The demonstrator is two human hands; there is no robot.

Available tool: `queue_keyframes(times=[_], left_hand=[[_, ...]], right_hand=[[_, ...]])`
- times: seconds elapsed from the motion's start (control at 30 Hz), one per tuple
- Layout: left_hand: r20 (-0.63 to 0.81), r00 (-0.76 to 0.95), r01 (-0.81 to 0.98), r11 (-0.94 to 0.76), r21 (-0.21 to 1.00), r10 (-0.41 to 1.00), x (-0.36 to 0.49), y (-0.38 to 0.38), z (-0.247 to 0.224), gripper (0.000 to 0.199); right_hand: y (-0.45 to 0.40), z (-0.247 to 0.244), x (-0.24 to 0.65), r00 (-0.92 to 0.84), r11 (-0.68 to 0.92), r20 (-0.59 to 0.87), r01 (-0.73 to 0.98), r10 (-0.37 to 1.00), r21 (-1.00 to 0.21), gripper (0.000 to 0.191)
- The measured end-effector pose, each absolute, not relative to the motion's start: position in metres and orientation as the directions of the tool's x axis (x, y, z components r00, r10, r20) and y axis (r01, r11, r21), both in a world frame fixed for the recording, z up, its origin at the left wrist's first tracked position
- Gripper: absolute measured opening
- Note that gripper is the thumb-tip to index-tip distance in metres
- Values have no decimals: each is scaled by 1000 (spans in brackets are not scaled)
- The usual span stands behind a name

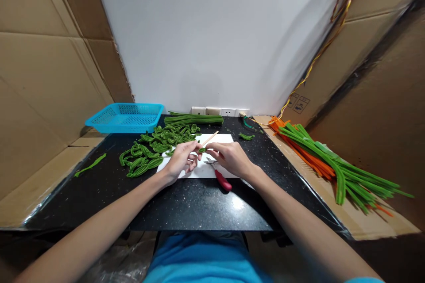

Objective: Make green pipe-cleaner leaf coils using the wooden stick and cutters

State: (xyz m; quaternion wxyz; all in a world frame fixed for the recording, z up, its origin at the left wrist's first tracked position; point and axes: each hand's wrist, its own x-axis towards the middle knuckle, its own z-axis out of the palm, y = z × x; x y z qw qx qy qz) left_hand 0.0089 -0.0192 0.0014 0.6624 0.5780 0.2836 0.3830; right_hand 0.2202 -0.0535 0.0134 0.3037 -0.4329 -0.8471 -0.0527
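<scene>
Sitting or standing, I cannot tell which, a person in a blue shirt (206, 256) faces a dark speckled surface (186, 208), and everything on it can be placed from the white sheet (201, 171) in front of them. Over the sheet's near edge sticks the red handle of a pair of pliers (222, 181), its metal tips lying on the white. Above the sheet's middle, the left hand (182, 159) and right hand (232, 157) meet at a small green fuzzy piece (202, 150); the left fingers are closed at one end of it, the right fingers pinched at the other. A slim wooden stick (210, 138) slants up beside it from the left fingertips, though I can't make out which fingers grip it. Left of the sheet, and partly over its edge, spreads a heap of looped green pieces (161, 147), with a lone green strip (91, 166) farther left. Well to the sheet's right, green strips (332, 154) lie across orange strips (308, 157) on cardboard. Just beyond its far right corner rests another green piece (246, 136). Behind the sheet lies a green bundle (194, 119); a blue basket (119, 127) sits beyond it to the left, and wall sockets (229, 112) line up farthest back.
</scene>
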Motion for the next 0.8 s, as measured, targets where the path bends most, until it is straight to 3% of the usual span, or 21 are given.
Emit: queue_keyframes(times=[0.17,0.37,0.5,0.63,0.8], left_hand=[[97,567,-136,-23,990,818,9,-19,1,41],[184,501,-161,-119,980,846,12,-15,-2,49],[213,406,-173,-155,973,888,11,-12,-3,52],[213,342,-153,-169,974,915,9,-10,-1,52],[126,402,-251,-23,968,907,5,-10,3,44]], right_hand=[[-54,13,219,-429,576,538,806,726,-135,14],[-52,19,219,-103,160,479,984,872,-79,20],[-50,22,227,14,35,472,995,882,-95,26],[-51,24,229,-12,73,404,988,915,-136,42],[-52,19,221,-191,321,456,920,869,-225,54]])
